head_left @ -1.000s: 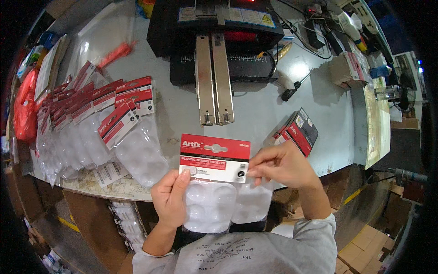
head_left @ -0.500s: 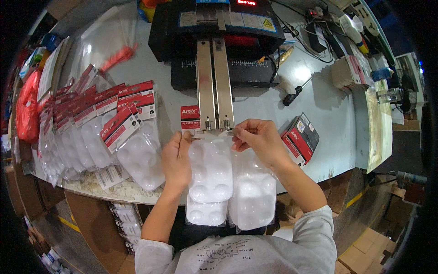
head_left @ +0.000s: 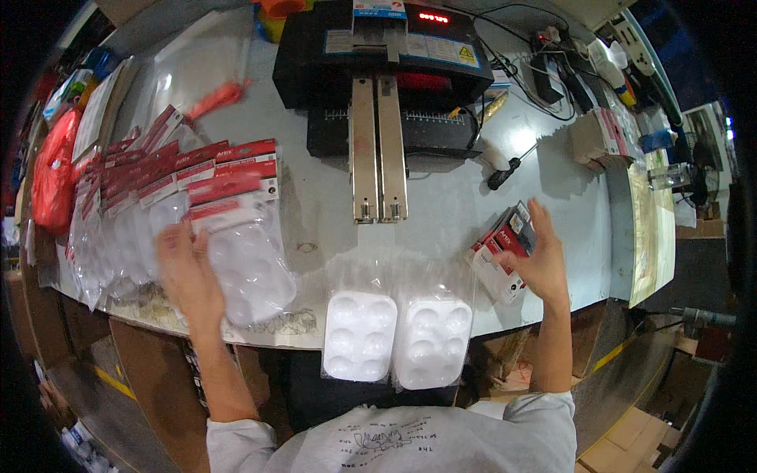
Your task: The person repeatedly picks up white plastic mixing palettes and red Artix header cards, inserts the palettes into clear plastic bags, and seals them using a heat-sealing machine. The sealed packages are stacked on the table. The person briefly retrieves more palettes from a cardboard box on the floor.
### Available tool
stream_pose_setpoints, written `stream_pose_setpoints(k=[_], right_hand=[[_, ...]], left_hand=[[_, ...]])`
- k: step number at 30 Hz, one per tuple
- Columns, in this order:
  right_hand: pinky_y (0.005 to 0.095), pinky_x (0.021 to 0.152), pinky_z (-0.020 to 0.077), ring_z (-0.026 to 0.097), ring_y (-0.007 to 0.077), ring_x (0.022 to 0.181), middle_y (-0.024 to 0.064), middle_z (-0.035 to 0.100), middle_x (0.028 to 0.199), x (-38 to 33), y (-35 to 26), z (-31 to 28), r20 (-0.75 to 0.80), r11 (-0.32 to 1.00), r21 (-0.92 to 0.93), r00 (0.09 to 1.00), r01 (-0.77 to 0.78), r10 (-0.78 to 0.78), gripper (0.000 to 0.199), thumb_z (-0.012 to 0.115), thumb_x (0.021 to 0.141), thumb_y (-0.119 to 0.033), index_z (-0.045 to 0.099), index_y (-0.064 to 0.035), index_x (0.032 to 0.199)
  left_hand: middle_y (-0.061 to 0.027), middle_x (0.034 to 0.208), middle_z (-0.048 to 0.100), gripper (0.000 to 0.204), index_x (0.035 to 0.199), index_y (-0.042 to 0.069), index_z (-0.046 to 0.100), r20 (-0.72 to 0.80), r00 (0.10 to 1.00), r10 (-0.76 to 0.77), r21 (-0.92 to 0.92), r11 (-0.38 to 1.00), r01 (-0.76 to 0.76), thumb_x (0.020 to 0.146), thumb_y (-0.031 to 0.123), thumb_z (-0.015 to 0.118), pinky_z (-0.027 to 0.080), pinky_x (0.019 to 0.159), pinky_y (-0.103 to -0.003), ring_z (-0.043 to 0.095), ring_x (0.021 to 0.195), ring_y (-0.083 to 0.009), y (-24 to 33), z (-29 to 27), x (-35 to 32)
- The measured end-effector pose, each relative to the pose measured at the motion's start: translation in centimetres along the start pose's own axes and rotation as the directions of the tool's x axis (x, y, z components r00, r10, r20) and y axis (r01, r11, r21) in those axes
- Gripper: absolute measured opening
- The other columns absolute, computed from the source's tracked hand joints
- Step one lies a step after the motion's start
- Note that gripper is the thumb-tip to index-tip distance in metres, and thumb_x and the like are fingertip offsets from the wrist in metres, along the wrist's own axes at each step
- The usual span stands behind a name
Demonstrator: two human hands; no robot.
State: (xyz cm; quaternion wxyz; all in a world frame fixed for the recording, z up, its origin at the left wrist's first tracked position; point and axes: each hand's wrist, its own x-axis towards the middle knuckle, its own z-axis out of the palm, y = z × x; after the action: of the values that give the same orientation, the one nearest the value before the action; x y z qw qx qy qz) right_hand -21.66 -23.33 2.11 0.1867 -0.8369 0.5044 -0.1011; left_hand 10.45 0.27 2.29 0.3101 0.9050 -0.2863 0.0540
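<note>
Card stack (head_left: pixel 503 236), three o'clock: seemed light, stiff, best edge-gripped; right hand (head_left: pixel 544 264) was spread at it. Left hand (head_left: pixel 188 264), nine o'clock: blurred, grip was undeterminable.

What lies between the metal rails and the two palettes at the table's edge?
In the head view: bare grey tabletop, then clear bag tops.

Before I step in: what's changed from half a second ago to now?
Left hand swung left to the pile of carded palettes; blur hides whether it's holding one. Right hand left the rails, moving right to the card stack, open. The pack at the rails is gone, uncovering the left bagged palette. Black machine, screwdriver: unchanged.
</note>
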Motion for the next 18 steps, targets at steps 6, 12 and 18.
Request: stream_pose_setpoints(k=[6,12,18], right_hand=[[0.0386,0.106,0.0215,0.04,0.0283,0.127,0.0146,0.048,0.132,-1.7,2.8,2.4,0.007,0.998,0.022,0.998,-0.063,0.063,0.094,0.084,0.05,-0.038,0.046,-0.001,0.127],[0.0293,0.081,0.0458,0.065,0.018,0.08,0.0136,0.068,0.089,-1.1,-2.3,-0.6,0.007,0.924,0.338,0.982,-0.18,0.189,0.056,0.084,0.057,-0.024,0.064,0.0021,0.101],[0.0235,0.069,0.049,0.06,0.0091,0.074,0.0098,0.066,0.084,-1.6,-8.8,-2.4,0.124,0.851,0.524,0.985,0.037,-0.12,0.051,0.081,0.064,-0.017,0.059,0.0046,0.105]], left_hand=[[-0.0189,0.103,0.051,0.024,0.087,0.002,0.056,0.364,0.837,0.408,-0.157,0.913,-0.377,0.075,0.018,0.068,0.039,0.083,-0.04,0.048,0.098,-0.0343,3.0,1.7,-6.8],[-0.0179,0.097,0.05,0.02,0.082,0.003,0.053,0.281,0.932,0.231,-0.394,0.913,-0.108,0.075,0.013,0.069,0.039,0.079,-0.04,0.049,0.092,-0.0349,3.3,4.4,-9.2],[-0.0176,0.098,0.054,0.021,0.088,0.0,0.049,0.328,0.903,0.279,-0.293,0.938,-0.183,0.079,0.01,0.066,0.042,0.08,-0.038,0.052,0.091,-0.0323,4.4,2.2,-7.5]])
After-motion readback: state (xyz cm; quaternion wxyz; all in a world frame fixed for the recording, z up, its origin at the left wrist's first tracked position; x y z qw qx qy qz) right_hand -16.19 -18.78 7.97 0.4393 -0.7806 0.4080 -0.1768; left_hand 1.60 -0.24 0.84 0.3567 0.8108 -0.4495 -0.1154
